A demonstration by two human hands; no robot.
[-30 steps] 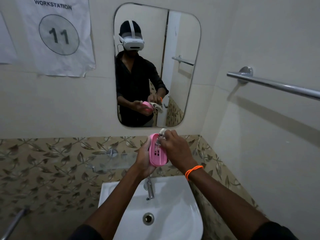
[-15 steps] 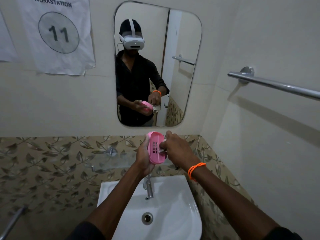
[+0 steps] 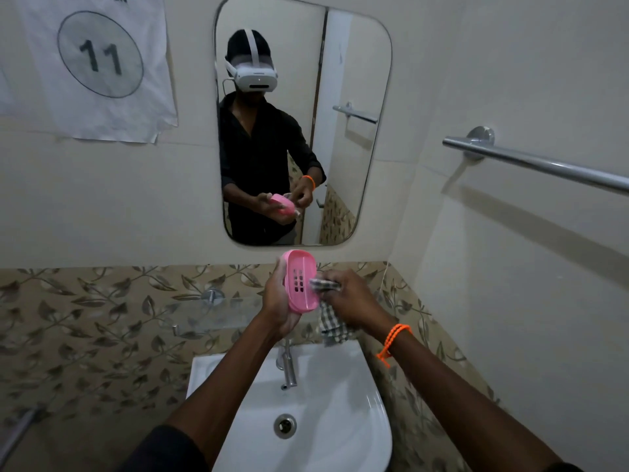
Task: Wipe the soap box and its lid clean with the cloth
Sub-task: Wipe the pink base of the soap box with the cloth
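Head view: your left hand (image 3: 280, 303) holds the pink soap box (image 3: 300, 281) upright above the far edge of the white sink (image 3: 340, 420), open face toward you, with its drain slots showing in the floor of the tray. That grip wraps the left rim and back of the box, fingers curled around it. Your right hand (image 3: 354, 301) pinches the checked cloth (image 3: 326, 303), bunched against the box's right rim, with the loose end hanging toward the tap (image 3: 288, 367). No separate lid can be made out, so you cannot count it as wiped.

By the look of it, you are on the rim and inner wall of the box. To do it well, keep the left grip firm on the back so the box does not twist under the cloth. Press a folded pad of cloth with the fingertips rather than a loose wad, and run it around the rim, then into the corners and across the slots, where residue likely collects. Turn the box with the left hand instead of stretching the right wrist. Gather the dangling tail so it stays off the tap and basin.

The mirror (image 3: 357, 131) on the far wall shows the same hold from the front.
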